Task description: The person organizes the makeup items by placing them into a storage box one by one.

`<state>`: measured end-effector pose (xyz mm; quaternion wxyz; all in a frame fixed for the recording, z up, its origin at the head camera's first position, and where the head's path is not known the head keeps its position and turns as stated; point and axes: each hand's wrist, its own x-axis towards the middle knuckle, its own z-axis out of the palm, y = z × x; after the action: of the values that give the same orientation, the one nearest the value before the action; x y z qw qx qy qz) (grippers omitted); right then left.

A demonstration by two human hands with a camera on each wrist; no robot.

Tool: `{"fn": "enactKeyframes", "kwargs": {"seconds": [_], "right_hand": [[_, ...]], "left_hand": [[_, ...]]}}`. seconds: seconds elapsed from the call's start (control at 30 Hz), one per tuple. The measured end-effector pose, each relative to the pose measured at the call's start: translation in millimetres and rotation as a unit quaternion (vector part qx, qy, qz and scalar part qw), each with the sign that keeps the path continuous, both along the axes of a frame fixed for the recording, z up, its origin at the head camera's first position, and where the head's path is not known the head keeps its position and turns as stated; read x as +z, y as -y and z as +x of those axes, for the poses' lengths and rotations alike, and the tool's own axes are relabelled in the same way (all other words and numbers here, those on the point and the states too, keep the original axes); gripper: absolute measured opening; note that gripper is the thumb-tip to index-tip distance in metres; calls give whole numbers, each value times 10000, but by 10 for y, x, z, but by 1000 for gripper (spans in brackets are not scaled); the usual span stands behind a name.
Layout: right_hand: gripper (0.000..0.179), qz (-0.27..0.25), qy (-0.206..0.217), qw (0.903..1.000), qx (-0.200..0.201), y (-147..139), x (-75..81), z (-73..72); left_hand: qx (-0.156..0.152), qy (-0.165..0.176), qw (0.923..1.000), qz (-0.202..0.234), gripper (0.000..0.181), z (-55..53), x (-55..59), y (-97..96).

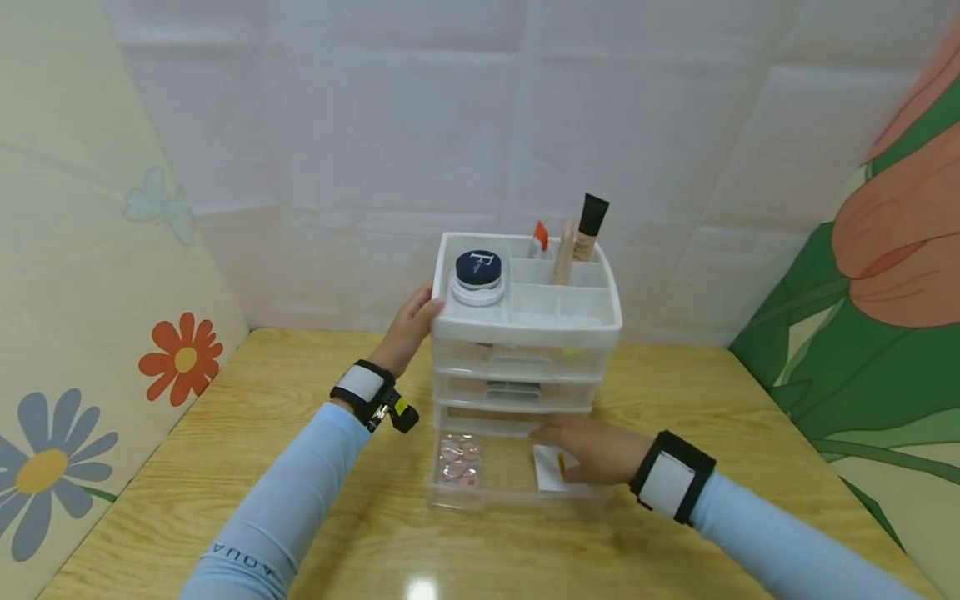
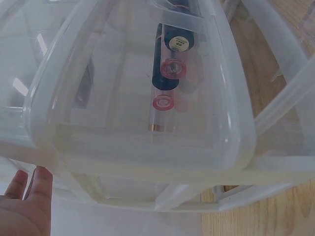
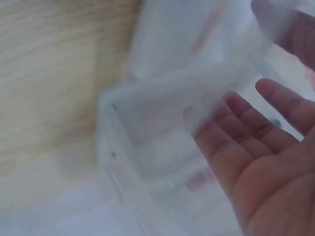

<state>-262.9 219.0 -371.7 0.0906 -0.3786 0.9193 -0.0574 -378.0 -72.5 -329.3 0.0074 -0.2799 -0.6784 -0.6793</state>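
A white plastic drawer organizer (image 1: 527,333) stands on the table. Its bottom drawer (image 1: 510,500) is pulled out and see-through. My left hand (image 1: 408,329) rests against the organizer's left side near the top rim, fingers fairly straight; in the left wrist view only its fingertips show. My right hand (image 1: 600,450) is over the right part of the pulled-out drawer, beside a white packet (image 1: 549,468) with an orange mark. In the right wrist view its fingers are spread and straight, with no held thing visible. A clear case of pinkish pieces (image 1: 459,461) lies in the drawer's left.
On the organizer's top sit a dark-lidded round compact (image 1: 478,268), a black-capped tube (image 1: 590,227), a slim beige tube (image 1: 563,254) and a red-tipped item (image 1: 540,237). Dark and pink lip tubes (image 2: 167,81) show through an upper drawer. Wooden table (image 1: 360,517) surrounds the organizer.
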Motion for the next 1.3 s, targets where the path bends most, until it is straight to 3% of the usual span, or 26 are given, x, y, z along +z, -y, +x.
{"fn": "enactKeyframes", "kwargs": {"seconds": [0.17,0.3,0.5,0.7,0.9,1.0,1.17,1.3], "right_hand": [[58,-378,-331,9986,163,-21,137,120],[52,-819,-1110,9897,383,1,133,250],[52,-1414,-2529,9546,696,124,0,442],[51,-1255,-3213,9365,633,262,-192,608],[20,-1447,-4038,8996,821,374,-419,662],[37,-1353,-4394,8838,865,422,-508,666],[34,-1163,-4756,8668,945,467,-586,640],[35,-1165,-4796,8647,930,481,-601,606]], "left_hand": [[-8,-13,10000,11,63,9,11,-3],[-1,-7,10000,1,63,27,16,-2],[51,40,10000,-11,62,34,12,3],[25,20,10000,81,63,17,-1,2],[-18,54,9998,168,61,1,-18,-18],[-22,75,9998,158,60,-2,-26,-19],[-49,89,9998,193,59,9,-1,-15],[-76,80,9998,154,58,99,96,-14]]}}
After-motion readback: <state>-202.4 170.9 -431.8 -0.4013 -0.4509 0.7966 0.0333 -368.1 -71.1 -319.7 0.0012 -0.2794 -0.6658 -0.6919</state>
